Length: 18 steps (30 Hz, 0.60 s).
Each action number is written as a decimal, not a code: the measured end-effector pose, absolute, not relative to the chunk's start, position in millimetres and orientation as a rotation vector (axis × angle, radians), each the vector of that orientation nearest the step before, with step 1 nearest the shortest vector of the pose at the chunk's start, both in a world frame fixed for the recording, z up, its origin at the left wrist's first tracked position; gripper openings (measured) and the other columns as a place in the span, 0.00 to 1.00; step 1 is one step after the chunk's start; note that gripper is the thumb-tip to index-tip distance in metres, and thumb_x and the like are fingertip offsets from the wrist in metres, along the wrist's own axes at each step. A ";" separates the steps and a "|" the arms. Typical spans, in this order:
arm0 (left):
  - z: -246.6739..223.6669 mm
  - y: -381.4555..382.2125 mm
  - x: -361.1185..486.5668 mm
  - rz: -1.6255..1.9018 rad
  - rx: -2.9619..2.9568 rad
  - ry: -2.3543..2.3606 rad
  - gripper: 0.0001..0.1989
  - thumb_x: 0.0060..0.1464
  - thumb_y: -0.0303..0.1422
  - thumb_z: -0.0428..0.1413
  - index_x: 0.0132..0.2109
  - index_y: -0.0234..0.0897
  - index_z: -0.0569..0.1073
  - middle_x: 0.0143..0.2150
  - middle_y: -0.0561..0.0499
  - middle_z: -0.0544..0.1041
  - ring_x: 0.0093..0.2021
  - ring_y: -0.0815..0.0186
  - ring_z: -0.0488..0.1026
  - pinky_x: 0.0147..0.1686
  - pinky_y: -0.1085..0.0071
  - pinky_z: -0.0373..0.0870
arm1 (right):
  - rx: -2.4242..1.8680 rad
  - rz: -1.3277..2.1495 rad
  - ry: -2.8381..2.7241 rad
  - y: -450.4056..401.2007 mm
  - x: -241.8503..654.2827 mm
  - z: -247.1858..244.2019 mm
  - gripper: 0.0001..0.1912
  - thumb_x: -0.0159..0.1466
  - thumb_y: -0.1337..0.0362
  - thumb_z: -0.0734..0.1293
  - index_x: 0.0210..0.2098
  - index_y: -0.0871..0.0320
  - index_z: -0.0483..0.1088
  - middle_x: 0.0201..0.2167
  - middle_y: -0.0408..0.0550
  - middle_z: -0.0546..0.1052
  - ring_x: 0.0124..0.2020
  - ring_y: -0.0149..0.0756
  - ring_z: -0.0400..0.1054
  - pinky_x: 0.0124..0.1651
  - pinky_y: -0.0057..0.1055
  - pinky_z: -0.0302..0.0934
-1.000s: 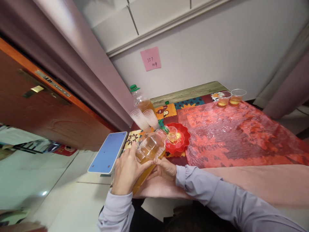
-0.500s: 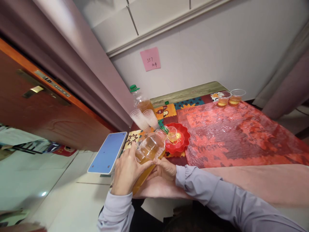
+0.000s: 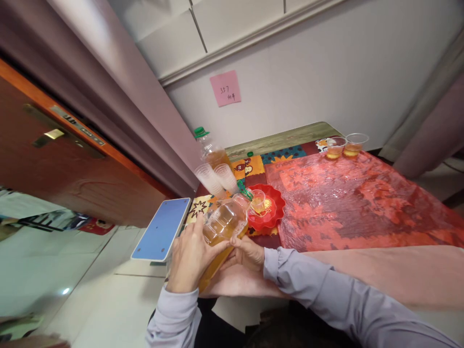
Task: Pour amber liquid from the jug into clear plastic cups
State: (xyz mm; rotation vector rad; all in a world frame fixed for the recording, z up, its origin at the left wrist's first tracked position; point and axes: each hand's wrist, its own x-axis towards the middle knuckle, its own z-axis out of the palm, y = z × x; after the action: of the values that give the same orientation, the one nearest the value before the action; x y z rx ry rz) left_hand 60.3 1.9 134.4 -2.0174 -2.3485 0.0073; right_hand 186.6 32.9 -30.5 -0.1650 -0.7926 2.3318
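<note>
A large clear plastic bottle (image 3: 226, 220) of amber liquid is tilted between my hands, its green-ringed mouth over a clear plastic cup (image 3: 258, 202). My left hand (image 3: 192, 253) is wrapped round the bottle's left side. My right hand (image 3: 244, 253) grips it from the right and below, some fingers hidden behind it. The cup stands in a red scalloped plate (image 3: 278, 212) and has some amber liquid in it. Just behind the bottle are two stacks of clear cups (image 3: 213, 180).
A second bottle (image 3: 213, 152) with a green cap stands at the back left. A loose green cap (image 3: 250, 154) lies near it. Two cups (image 3: 342, 149) with amber liquid stand at the far right. A blue-topped stool (image 3: 161, 229) is left of the table (image 3: 362, 203).
Almost nothing differs. Both hands hold the bottle at the same tilt over the cup, and the view has shifted very slightly.
</note>
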 end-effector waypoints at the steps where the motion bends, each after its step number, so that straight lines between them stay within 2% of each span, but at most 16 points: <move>1: 134.3 2.0 60.1 0.006 -2.021 -2.350 0.44 0.53 0.60 0.63 0.69 0.41 0.63 0.60 0.36 0.80 0.58 0.42 0.79 0.49 0.52 0.75 | -0.169 2.329 -0.792 32.8 186.5 -30.6 0.47 0.57 0.36 0.79 0.65 0.51 0.61 0.51 0.54 0.82 0.42 0.46 0.82 0.45 0.46 0.77; 8: 134.4 2.3 60.2 0.003 -2.016 -2.352 0.44 0.53 0.60 0.63 0.69 0.43 0.64 0.60 0.37 0.80 0.59 0.43 0.79 0.49 0.53 0.76 | -0.176 2.332 -0.787 32.4 187.6 -26.9 0.45 0.56 0.37 0.79 0.63 0.51 0.64 0.52 0.54 0.82 0.42 0.47 0.81 0.46 0.47 0.77; 12: 132.8 2.1 59.3 -0.005 -2.012 -2.346 0.47 0.52 0.60 0.63 0.70 0.40 0.63 0.60 0.35 0.80 0.59 0.41 0.79 0.50 0.51 0.76 | -0.167 2.336 -0.790 32.1 189.3 -24.5 0.45 0.56 0.37 0.79 0.63 0.50 0.63 0.52 0.53 0.82 0.43 0.48 0.81 0.49 0.50 0.77; 18: 127.8 2.3 55.6 -0.043 -2.016 -2.310 0.49 0.52 0.62 0.62 0.72 0.38 0.63 0.61 0.34 0.79 0.58 0.40 0.79 0.50 0.49 0.76 | -0.169 2.333 -0.820 33.5 188.3 -28.3 0.43 0.56 0.36 0.79 0.60 0.52 0.67 0.52 0.55 0.81 0.43 0.46 0.81 0.46 0.45 0.76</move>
State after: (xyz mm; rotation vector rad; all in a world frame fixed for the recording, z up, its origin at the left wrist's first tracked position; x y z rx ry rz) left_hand 55.6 2.3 127.8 -2.0159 -2.3097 -0.0435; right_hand 188.3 33.5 -28.3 -0.1694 -0.8198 2.3331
